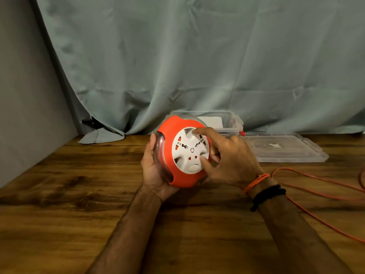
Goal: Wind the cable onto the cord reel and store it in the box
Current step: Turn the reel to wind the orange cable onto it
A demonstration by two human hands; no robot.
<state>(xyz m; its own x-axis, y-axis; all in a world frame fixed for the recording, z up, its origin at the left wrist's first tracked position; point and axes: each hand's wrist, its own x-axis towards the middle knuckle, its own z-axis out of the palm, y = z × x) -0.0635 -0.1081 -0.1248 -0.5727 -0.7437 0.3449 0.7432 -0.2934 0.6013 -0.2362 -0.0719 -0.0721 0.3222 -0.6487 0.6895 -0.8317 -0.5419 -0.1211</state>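
Orange-and-white cord reel sits at frame centre, raised above the wooden table, socket face toward the camera. Left hand cups the reel from 9 o'clock, fingers closed round its clear rim. Right hand rests at 3 o'clock, forefinger and thumb pressed on the white face. Orange cable lies loose on the table toward 4 o'clock. Clear box stands open at 12 o'clock behind the reel; its lid lies flat at 2 o'clock.
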